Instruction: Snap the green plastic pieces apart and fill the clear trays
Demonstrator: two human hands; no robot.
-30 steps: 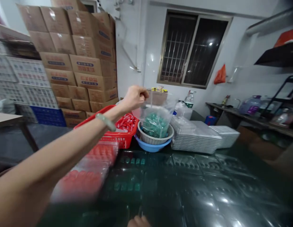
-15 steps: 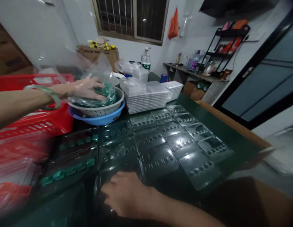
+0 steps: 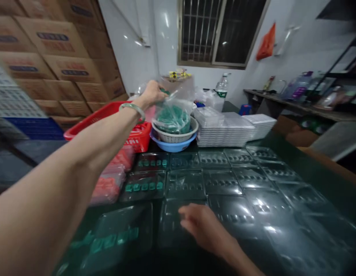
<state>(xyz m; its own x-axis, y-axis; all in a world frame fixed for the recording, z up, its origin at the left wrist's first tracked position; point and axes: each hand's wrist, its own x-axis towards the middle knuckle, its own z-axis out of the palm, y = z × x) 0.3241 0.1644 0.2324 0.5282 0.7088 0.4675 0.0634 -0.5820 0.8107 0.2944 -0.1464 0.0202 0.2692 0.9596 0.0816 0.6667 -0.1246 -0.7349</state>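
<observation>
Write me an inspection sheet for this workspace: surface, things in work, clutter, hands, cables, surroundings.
Surface: dark green tabletop, largely covered by rows of clear plastic trays.
Things in work: left-column trays hold small translucent green pieces; a clear plastic bag of green pieces sits in a pale grey perforated round basket, above a light-blue plastic basin.
Clutter: red plastic basket, clear plastic packs of red pieces, neat stacks of clear plastic containers.
Left hand: at the bag, something green beside it; grip unclear.
Right hand: blurred, over a clear tray; contact unclear.
Cables: nothing seen.
Surroundings: stacked brown cardboard cartons, barred window, hanging orange plastic bag.
</observation>
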